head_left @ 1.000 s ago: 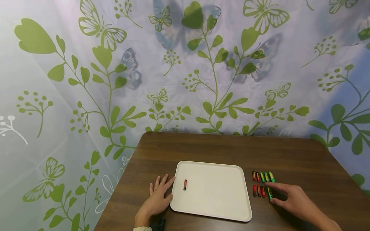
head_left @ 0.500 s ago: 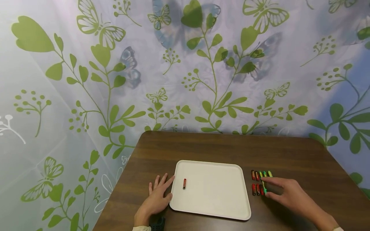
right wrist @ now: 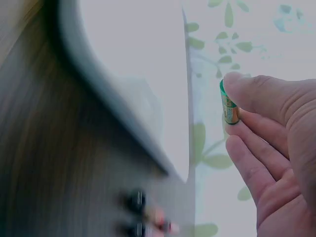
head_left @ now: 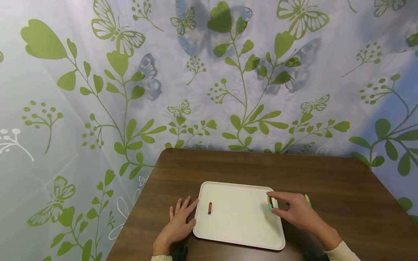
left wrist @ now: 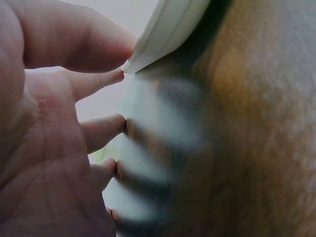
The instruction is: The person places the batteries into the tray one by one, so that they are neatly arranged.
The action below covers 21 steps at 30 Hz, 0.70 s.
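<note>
Cream-coloured and shallow, the tray [head_left: 238, 226] lay flat on the brown bench [head_left: 248, 166], and the person's left hand [head_left: 176, 227] touched its left rim with spread, nearly straight fingers, presumably to keep it from sliding. Inside the tray, toward that rim, one red battery [head_left: 209, 208] lay alone, pointing roughly from the far rim to the near one. Above the tray's right part, the right hand [head_left: 295, 210] pinched a green battery [head_left: 270, 203] by its ends between thumb and fingertips, a hold that probably left its sides free and its direction easy to control. Right of the tray, a yellow-green battery [head_left: 307, 200] showed past the right hand. Dark-ended batteries [right wrist: 137, 200] also lay there, near the tray's corner, though blur made their number hard to tell. Beyond the tray, past the bench's far edge, hung a leaf-and-butterfly-printed cloth [head_left: 196, 127].
</note>
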{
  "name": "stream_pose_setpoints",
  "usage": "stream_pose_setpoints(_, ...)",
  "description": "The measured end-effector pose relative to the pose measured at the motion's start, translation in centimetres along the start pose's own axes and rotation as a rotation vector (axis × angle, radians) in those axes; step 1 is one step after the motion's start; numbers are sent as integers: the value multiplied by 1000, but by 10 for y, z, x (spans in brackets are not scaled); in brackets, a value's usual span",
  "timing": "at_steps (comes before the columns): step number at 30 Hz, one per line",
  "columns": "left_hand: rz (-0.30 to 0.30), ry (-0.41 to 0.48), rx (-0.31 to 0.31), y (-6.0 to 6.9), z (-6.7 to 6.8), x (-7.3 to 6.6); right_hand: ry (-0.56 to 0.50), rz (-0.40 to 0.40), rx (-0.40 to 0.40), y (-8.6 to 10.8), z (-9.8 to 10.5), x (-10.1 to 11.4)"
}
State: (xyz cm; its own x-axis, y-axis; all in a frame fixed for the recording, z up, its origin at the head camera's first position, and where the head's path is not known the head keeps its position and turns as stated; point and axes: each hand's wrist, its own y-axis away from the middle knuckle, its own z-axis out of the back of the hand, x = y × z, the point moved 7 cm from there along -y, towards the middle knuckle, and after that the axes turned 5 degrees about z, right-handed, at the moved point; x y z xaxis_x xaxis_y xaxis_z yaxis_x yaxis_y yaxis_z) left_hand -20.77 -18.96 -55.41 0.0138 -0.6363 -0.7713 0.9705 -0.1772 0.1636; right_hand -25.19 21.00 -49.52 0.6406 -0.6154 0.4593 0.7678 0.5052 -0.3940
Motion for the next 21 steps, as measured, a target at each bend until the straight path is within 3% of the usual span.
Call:
stream_pose_setpoints(3,-1,-1,0,0,0,0,8,-6,6,-11,-12,8)
stream_pose_setpoints(11,1,-9,0,-1,-1,1,-91,-9,28,-41,-45,30)
stream_pose_setpoints(21,9,-9,6,-1,0,2,-142,23,12,-62,-80,57)
